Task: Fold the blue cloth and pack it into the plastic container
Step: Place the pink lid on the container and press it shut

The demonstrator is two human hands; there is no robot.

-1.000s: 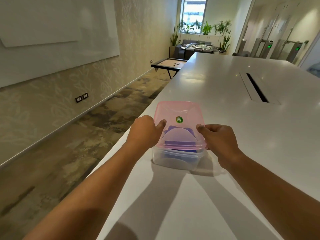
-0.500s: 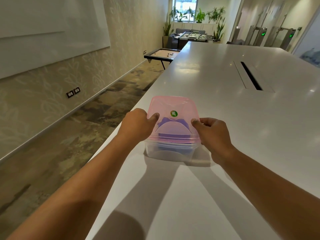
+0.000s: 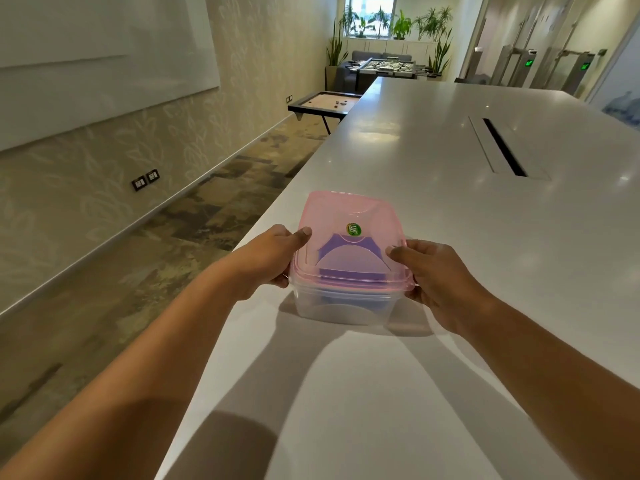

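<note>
So the plastic container (image 3: 341, 306) sits on the white counter (image 3: 450, 209), close to its left edge, with the pink see-through lid (image 3: 346, 216) on top of it. The blue cloth (image 3: 346, 249) is inside, folded up; you can see it through the lid and a bit through the clear front wall too. There's a little round green sticker (image 3: 354, 229) in the middle of the lid.

Both hands are on the box. Left hand (image 3: 266, 261) grips the left side, thumb lying on top of the lid's edge and the other fingers curled down around the rim. Right hand (image 3: 436, 275) does the same on the right side, thumb on the lid, fingers wrapped under the rim at the near corner. Both are closed snug on the container, not loose.

Further down the counter there's a long dark slot (image 3: 504, 147).
</note>
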